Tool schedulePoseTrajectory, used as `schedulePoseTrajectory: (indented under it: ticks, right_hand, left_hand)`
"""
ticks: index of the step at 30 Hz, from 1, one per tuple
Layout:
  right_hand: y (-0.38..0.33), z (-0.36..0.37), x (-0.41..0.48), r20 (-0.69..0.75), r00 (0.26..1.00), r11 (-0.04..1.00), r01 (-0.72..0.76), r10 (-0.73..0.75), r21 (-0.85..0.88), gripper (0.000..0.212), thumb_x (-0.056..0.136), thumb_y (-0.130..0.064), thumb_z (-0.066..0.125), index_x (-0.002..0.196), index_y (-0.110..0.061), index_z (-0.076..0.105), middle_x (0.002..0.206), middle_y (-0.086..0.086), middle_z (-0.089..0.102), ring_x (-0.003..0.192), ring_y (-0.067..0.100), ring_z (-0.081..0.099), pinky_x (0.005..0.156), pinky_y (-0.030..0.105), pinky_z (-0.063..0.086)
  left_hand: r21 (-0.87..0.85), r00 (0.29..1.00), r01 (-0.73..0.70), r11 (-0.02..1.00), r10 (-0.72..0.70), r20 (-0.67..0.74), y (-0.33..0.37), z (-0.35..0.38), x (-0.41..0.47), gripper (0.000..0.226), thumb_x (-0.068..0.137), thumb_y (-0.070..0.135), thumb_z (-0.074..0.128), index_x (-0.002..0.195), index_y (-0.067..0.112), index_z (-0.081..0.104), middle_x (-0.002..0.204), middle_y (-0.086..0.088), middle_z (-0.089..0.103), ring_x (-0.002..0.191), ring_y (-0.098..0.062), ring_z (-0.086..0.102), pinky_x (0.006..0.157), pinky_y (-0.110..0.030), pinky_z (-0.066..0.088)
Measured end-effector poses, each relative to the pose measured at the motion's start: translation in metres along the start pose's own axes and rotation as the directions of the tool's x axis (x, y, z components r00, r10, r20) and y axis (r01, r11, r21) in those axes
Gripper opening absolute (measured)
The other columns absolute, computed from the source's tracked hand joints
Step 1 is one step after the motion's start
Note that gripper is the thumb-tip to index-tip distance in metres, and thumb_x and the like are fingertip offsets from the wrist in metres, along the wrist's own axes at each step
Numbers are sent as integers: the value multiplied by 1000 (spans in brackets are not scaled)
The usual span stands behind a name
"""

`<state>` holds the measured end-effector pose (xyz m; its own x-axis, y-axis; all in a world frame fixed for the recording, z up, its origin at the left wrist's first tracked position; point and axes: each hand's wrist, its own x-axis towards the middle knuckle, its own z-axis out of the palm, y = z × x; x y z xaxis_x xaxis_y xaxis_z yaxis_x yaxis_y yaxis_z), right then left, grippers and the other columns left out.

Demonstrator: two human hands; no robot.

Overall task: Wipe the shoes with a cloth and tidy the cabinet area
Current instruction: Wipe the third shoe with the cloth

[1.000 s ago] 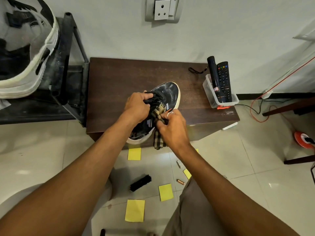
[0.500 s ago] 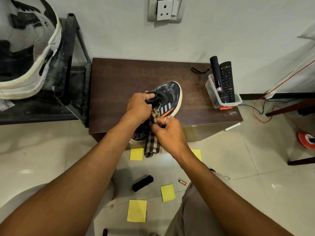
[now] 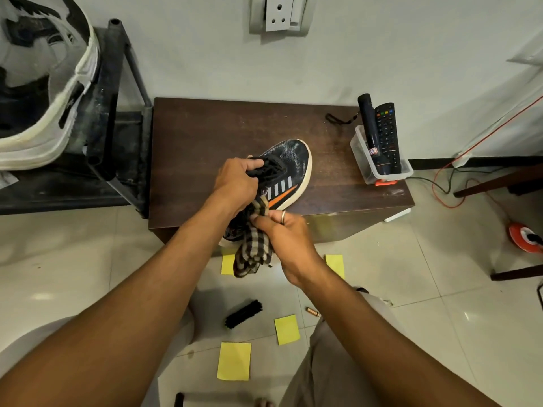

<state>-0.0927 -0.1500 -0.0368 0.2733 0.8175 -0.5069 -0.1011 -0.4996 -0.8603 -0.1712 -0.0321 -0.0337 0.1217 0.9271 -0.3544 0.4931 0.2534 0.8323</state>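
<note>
My left hand [image 3: 235,183] is curled around the laces and tongue of the dark sneaker [image 3: 291,165], which sits tipped at the front of the brown counter [image 3: 205,136], heel end over the edge. My right hand [image 3: 282,236] pinches the checked cloth [image 3: 252,251], apparently against the shoe's side by the orange stripe, and the rest hangs down. A black brush [image 3: 244,314] lies on the floor below.

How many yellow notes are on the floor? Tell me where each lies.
4 notes: one beside the hanging cloth, one right of the right hand, one near the brush, one nearest the camera. Arms may hide more.
</note>
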Motion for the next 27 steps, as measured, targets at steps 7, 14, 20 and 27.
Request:
schedulePoseTrajectory:
  ticks: [7, 14, 20, 27]
  right_hand:
    - [1, -14, 4, 6, 931, 753, 298, -364, -586, 15, 93, -15, 68, 78, -16, 71, 87, -4, 62, 71, 10, 57, 68, 19, 46]
    - [-32, -38, 59, -52, 839, 353, 170, -541, -920, 21, 99, -20, 61, 107, -2, 68, 113, 9, 51, 91, 31, 61, 84, 48, 55]
    - [-44, -39, 82, -28, 903, 432, 177, -429, -885, 16, 93, -25, 67, 94, -10, 71, 99, 4, 61, 85, 22, 64, 76, 37, 58]
    - [-57, -46, 76, 186, 914, 269, 293, -360, -918, 13, 87, -21, 68, 88, -9, 74, 100, 11, 65, 90, 30, 65, 76, 37, 55]
  left_hand:
    - [0, 1000, 1, 1000, -1, -4, 2, -1, -3, 46, 98, 2, 57, 134, 30, 65, 139, 2, 62, 95, -5, 63, 72, -4, 40]
    - [80, 998, -63, 995, 62, 17, -2, 0, -6, 48, 99, 3, 59, 141, 27, 59, 155, 4, 47, 140, -19, 46, 113, -24, 37]
    - [137, 998, -53, 989, 58, -37, -4, 7, 0, 51, 97, 2, 58, 141, 28, 58, 156, 4, 46, 143, -23, 42, 116, -38, 40]
    - [174, 996, -85, 981, 86, 6, -4, 6, -2, 57, 94, -2, 58, 143, 26, 57, 156, -2, 45, 145, -26, 40, 118, -39, 37]
